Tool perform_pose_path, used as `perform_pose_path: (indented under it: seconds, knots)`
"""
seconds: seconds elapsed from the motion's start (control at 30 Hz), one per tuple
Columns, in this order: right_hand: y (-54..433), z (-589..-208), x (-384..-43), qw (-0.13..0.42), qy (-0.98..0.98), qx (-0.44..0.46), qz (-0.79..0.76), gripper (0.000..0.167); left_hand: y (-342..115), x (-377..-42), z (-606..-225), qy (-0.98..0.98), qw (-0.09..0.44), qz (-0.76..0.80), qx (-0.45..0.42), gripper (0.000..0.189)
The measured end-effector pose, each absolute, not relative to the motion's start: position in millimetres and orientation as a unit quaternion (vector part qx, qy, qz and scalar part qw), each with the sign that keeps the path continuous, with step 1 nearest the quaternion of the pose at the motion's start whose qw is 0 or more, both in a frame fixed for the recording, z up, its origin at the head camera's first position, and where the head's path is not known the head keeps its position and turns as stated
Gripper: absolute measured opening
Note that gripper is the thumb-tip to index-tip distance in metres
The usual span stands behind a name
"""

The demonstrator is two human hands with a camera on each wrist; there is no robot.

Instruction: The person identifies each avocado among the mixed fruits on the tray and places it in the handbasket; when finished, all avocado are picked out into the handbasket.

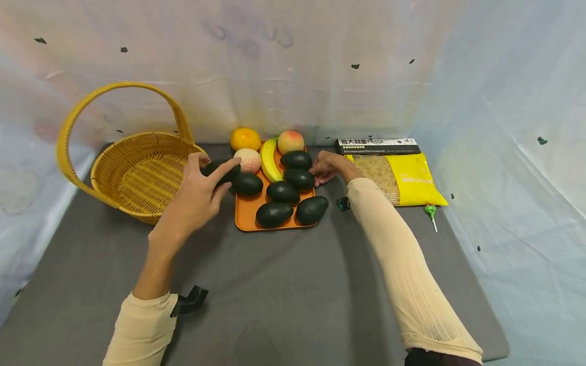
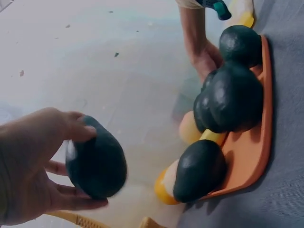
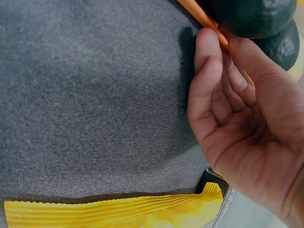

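Observation:
My left hand [image 1: 194, 198] grips a dark green avocado [image 2: 96, 159] between thumb and fingers, raised between the basket and the tray. At the tray's right side, my right hand [image 3: 247, 114] pinches the rim of the orange tray [image 3: 202, 16], thumb over the edge and fingers curled beneath. On that tray lie several more avocados [image 1: 273, 214], a banana [image 1: 270, 160] and a peach [image 1: 291, 142]. Another avocado [image 2: 200, 171] sits at the tray's left edge, beside a pale speckled round fruit [image 1: 249, 160]. An orange [image 1: 245, 139] is at the back left corner.
A yellow wicker basket [image 1: 103, 168] with a tall handle stands on the left. To the right lie a yellow pasta bag [image 1: 414, 180], a black pasta box [image 1: 377, 146] and a green lollipop [image 1: 430, 210]. Pale sheeting [image 1: 293, 76] rises behind the grey table [image 1: 293, 290].

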State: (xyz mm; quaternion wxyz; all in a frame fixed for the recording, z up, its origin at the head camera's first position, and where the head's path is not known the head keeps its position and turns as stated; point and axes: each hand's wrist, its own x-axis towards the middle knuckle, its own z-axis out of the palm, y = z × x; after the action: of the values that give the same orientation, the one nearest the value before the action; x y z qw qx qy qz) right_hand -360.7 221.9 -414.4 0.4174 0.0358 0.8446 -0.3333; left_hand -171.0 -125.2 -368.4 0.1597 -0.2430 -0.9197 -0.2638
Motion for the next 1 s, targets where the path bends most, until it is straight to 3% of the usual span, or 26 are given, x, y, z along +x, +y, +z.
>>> perform_pose_path:
  seconds: [0.67,1.0]
  knots:
    - [226.9,-426.9,-365.0,0.393,0.854,0.027,-0.339,0.019,-207.3,-199.9,-339.2,-0.953,0.089,-0.275,-0.087,0.055]
    - [224.6,-426.9,-362.1,0.385,0.857,0.021,-0.342,0.019,-252.5,-217.0,-345.3,-0.97,0.031,-0.239,-0.021,0.061]
